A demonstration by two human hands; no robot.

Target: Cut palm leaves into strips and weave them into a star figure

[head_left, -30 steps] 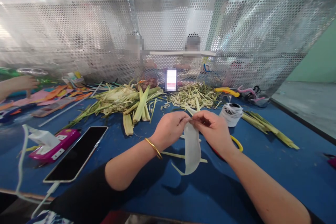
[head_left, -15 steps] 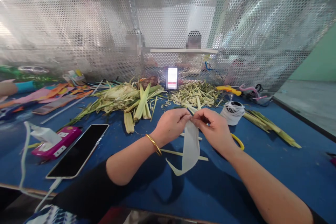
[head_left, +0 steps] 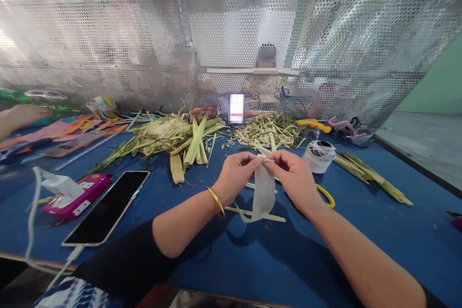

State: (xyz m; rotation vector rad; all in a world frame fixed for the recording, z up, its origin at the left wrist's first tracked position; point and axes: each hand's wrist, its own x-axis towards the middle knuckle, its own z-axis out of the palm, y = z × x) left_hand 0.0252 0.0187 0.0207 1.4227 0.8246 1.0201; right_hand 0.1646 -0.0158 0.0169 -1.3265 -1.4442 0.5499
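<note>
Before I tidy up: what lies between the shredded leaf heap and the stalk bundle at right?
In the head view, a spool of white thread stands there.

Beyond the right hand point(head_left: 299, 180), a white spool point(head_left: 319, 160) blocks; nearer, the blue table point(head_left: 267, 269) leaves room.

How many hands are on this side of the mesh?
3: the left hand and right hand, pinching the pale strip, and a co-worker's hand at far left; others may be hidden.

dark phone point(head_left: 108, 208), magenta power strip point(head_left: 88, 196)
</note>
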